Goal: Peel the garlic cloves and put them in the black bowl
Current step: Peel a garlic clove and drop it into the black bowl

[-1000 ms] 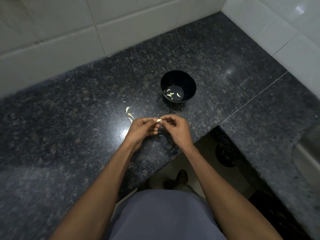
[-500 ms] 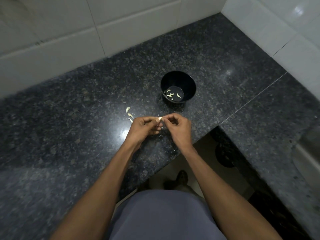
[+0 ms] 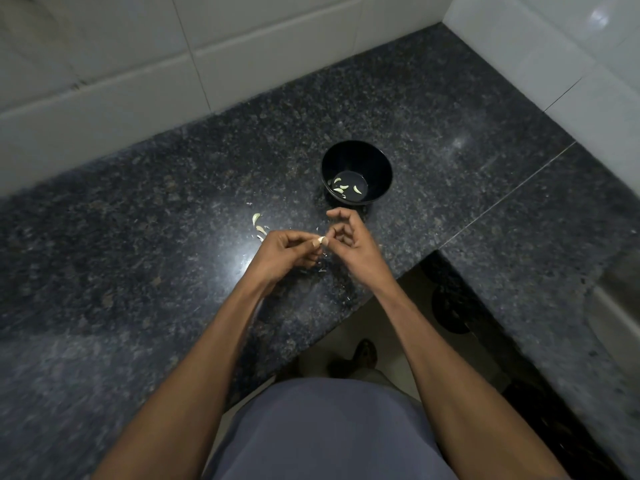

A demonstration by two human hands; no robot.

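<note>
Nearest the body, a single garlic clove [image 3: 322, 240] is pinched at the fingertips of the left hand [image 3: 289, 252], held above the granite counter [image 3: 138, 271]. The right hand [image 3: 349, 242], which a moment ago was closed against the clove, is now drawn slightly away, its fingers loosely curled and holding nothing that can be made out; whether a scrap of skin is kept there cannot be told. A strip of skin is judged to have just been pulled off, so peeling appears close to done. Just beyond, a few unpeeled cloves [image 3: 258, 225] are left on the counter. Farther off, the black bowl [image 3: 379, 164] is seen with several peeled cloves [image 3: 344, 188] inside.
</note>
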